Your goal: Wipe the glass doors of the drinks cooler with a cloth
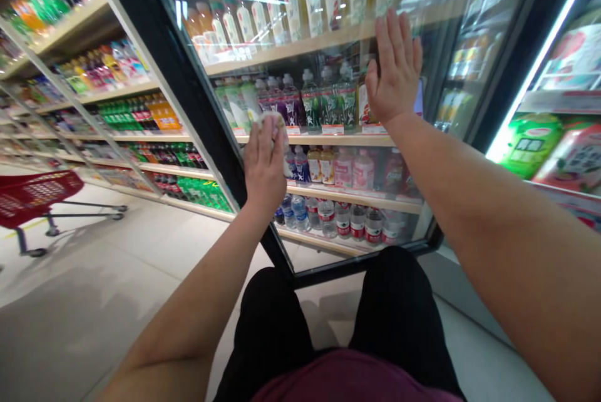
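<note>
A glass door [323, 258] with a black frame stands swung out in front of me. Near its left edge, my left hand [265, 167] presses a crumpled, light patterned cloth [277, 123] against the glass. Only the upper part of that cloth shows past my fingers. Higher up and to the right, my right hand [397, 70] lies flat on the pane with its fingers stretched upward, holding nothing. Shelves of drinks are visible through the glass, among them purple-labelled bottles [291, 101] and clear water bottles [326, 217] lower down.
The lit cooler on the right holds a green package [530, 142]. At left, long shelves [173, 138] carry many soft drink bottles. A red shopping cart [40, 192] stands on the pale floor [136, 258]. My knees are close to the door's bottom edge.
</note>
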The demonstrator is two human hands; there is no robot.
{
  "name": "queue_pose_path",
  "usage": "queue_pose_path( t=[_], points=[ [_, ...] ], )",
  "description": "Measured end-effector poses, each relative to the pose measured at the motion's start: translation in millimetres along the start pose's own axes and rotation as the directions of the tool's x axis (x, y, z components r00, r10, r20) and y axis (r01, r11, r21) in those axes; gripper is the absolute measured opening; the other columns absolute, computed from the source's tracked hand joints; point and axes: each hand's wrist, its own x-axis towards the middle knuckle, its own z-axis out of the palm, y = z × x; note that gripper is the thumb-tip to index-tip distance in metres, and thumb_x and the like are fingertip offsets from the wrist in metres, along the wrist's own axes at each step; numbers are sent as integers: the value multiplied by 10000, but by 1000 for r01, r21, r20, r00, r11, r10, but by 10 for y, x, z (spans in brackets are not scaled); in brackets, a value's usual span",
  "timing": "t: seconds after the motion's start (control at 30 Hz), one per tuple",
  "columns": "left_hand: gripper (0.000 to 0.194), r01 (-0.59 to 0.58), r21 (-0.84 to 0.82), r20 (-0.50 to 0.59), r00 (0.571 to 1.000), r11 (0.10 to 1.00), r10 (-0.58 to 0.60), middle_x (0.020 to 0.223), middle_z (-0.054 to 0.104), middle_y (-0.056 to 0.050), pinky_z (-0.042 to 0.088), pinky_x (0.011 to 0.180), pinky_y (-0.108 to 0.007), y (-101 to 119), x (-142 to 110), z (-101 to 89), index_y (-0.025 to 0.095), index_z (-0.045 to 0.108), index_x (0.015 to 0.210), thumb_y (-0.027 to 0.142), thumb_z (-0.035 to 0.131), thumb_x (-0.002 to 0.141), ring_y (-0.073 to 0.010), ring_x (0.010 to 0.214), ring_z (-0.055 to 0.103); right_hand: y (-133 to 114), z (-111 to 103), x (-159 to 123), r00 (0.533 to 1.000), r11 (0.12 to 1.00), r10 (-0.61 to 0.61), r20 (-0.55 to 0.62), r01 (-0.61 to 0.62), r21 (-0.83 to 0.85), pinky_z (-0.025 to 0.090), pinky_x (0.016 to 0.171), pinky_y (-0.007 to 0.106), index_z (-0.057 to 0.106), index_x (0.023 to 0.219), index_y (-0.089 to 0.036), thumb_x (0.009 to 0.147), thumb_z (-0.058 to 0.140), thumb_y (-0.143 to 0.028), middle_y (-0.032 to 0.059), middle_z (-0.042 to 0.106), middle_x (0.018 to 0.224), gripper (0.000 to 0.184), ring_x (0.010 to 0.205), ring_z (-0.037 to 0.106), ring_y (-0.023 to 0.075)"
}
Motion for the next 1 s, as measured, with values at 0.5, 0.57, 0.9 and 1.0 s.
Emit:
queue_pose_path(
  t=[0.5, 0.57, 0.9, 1.0],
  points=[
    [644, -75, -46, 204, 975, 996, 83, 1793, -67, -43, 128, 1340, -605, 99, -2, -63, 261, 382, 1660, 351, 567, 1050, -375, 1639, -38, 10, -14, -10, 1000, 999, -10, 25, 9, 47, 103, 1376, 538, 248, 1688, -327, 1044, 258, -385, -114, 178, 1764, 647, 1663, 115, 136],
    [679, -85, -71, 257, 961, 994, 100, 1795, 8, -93, 128, 1335, -615, 80, 35, -94, 231, 393, 1652, 432, 607, 1040, -395, 1637, -9, 7, -7, -4, 1000, 999, 3, 31, -5, 46, 99, 1380, 520, 251, 1686, -330, 1035, 265, -382, -127, 172, 1762, 653, 1662, 113, 127],
    [567, -62, -59, 159, 985, 996, 71, 1758, 256, -93, 169, 1352, -553, -5, 38, 89, 262, 314, 1686, 180, 187, 1139, -233, 1648, 21, -4, -12, 20, 998, 999, 41, 40, -42, 28, 81, 1399, 446, 250, 1675, -407, 1009, 242, -410, -213, 136, 1735, 666, 1659, 102, 105],
    [609, -14, -48, 131, 991, 999, 20, 1778, 200, -44, 137, 1373, -499, -115, 151, 119, 248, 71, 1735, 163, 162, 1138, -182, 1651, 33, -3, 7, 40, 996, 995, 80, 48, -83, 56, 62, 1402, 429, 207, 1632, -571, 982, 269, -402, -333, 122, 1679, 674, 1655, 91, 84]
  ],
)
